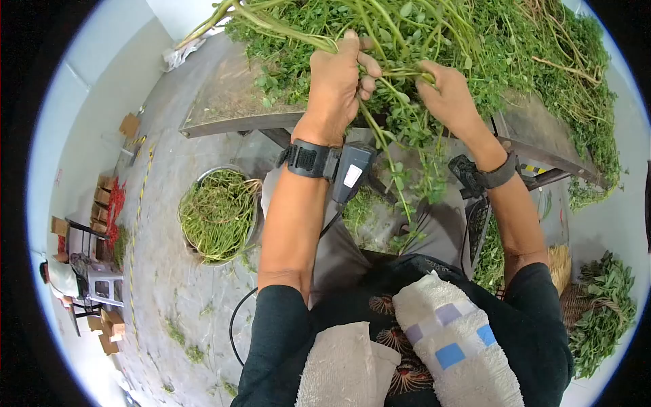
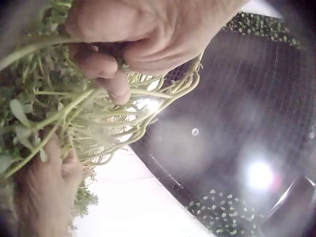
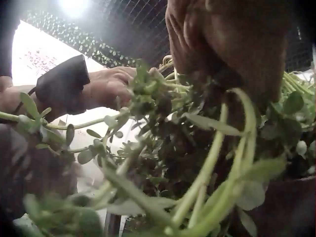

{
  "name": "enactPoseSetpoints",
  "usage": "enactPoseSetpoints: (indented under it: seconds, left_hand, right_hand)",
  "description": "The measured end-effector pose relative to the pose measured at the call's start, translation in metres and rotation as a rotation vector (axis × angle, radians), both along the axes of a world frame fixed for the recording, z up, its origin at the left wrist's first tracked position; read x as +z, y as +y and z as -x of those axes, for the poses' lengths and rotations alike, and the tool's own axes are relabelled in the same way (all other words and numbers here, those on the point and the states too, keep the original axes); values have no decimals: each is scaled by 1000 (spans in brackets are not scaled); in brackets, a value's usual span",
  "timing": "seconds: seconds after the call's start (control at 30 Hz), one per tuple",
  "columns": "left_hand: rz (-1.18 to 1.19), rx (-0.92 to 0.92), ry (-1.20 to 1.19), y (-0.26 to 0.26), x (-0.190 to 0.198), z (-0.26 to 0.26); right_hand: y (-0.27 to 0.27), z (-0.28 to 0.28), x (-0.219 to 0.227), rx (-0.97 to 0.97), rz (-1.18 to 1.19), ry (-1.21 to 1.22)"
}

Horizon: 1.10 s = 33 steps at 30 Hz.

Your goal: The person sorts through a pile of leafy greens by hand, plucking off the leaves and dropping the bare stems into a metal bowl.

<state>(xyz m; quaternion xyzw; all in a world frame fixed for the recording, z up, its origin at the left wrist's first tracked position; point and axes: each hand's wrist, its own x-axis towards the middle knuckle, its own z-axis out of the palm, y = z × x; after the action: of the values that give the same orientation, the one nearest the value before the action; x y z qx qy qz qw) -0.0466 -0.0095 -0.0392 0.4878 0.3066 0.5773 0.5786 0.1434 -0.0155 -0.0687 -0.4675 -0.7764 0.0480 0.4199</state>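
Observation:
In the head view my left hand [image 1: 336,81] grips a bunch of long leafy green stems [image 1: 288,30], thumb uppermost. Their thick bare ends stick out to the upper left, and a few leafy shoots [image 1: 397,176] hang over the table's front edge. Just to the right, my right hand [image 1: 451,98] pinches thin stems [image 1: 400,72] that stretch across to the left hand. Beneath and behind both hands spreads a big heap of the same small-leaved plants [image 1: 502,61]. Close up in the right wrist view, bent stems [image 3: 242,143] come down below the right hand's curled fingers.
The heap lies on a worn table [image 1: 230,112] and spills over its right edge. A round tub [image 1: 218,216] of cut stems stands on the floor at left. Larger-leaved greens [image 1: 603,312] lie at far right. At far left another person [image 1: 62,283] sits beside a plastic stool [image 1: 105,285].

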Motion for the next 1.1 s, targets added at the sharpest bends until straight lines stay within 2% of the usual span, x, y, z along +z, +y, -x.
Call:
enactPoseSetpoints:
  seconds: [0.03,0.1,0.17,0.2,0.23,0.3,0.37,0.43,0.5,0.53,0.57,0.63,0.67,0.7,0.77,0.83,0.93,1.03,1.1]
  left_hand:
    - [0,4,-1,0,0,0]
    - [-33,-2,-18,-1,2,0]
    - [3,7,-42,2,2,4]
    - [10,-15,-113,9,-1,10]
    - [15,-38,-184,18,-4,13]
    - [33,-29,-280,23,-8,12]
    - [159,-40,-240,21,-6,10]
    - [170,-11,-255,18,-5,10]
    - [186,8,-233,28,-7,10]
    - [176,51,-276,32,-9,17]
    - [190,48,-273,34,-12,19]
    - [94,-3,-323,35,-10,19]
    - [126,21,-266,31,-9,16]
    - [117,24,-271,26,-4,13]
    - [120,4,-276,17,-1,8]
    - [87,-31,-241,19,-5,10]
    - [72,-72,-257,20,-6,9]
    - [107,-46,-248,14,-2,8]
    - [112,-67,-277,23,-10,14]
  right_hand:
    - [-2,2,1,-77,106,44]
    - [0,-5,-4,-97,46,31]
    - [-24,-2,11,110,472,455]
    - [-40,2,20,103,468,354]
    - [-50,6,21,102,470,351]
    - [-65,13,21,264,242,86]
    - [-79,17,30,294,299,14]
    - [-97,18,39,323,362,-53]
    - [-115,12,52,611,293,-67]
    - [-126,9,64,639,298,-146]
    - [-126,9,59,635,311,-139]
    - [-114,6,50,287,322,191]
    - [-103,2,49,177,392,277]
    - [-90,-3,41,182,385,270]
    - [-71,-8,21,42,396,292]
    - [-69,5,19,52,436,316]
    - [-58,15,7,37,268,241]
    - [-55,15,9,15,365,148]
    - [-64,15,14,43,330,100]
